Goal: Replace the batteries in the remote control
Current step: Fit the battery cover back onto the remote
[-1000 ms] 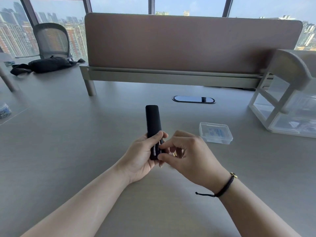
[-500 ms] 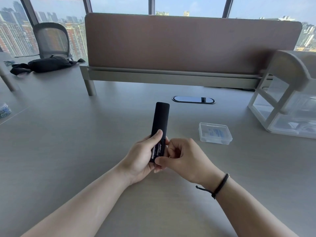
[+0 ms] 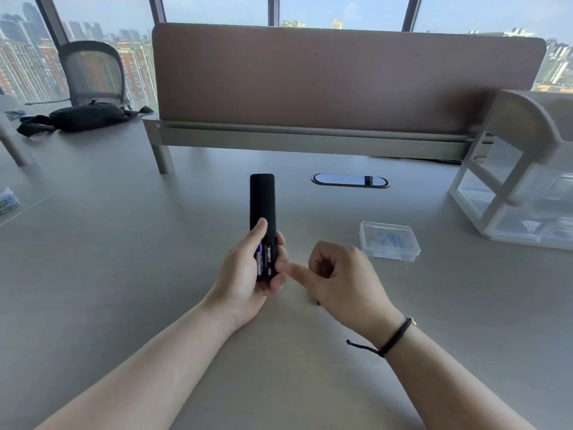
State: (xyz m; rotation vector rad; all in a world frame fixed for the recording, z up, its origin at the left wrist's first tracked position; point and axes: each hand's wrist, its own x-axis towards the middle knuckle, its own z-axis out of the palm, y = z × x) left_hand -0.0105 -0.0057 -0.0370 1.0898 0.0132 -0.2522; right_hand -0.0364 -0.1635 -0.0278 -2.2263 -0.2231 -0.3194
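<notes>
Left hand [image 3: 245, 274] wraps the black remote [image 3: 263, 212], holding it above the grey surface [image 3: 124, 259], far end pointing away, thumb pressed on its upper face. The near end shows batteries [image 3: 263, 259] seated side by side in the bay, purple labels up. Right hand [image 3: 341, 277] sits just beside the remote, fingers curled loosely, forefinger [image 3: 288, 268] stretched toward the remote's lower edge; contact is hard to judge. It grips nothing I can see. A clear box [image 3: 390, 245] lies to the right on the surface, well apart from both hands.
</notes>
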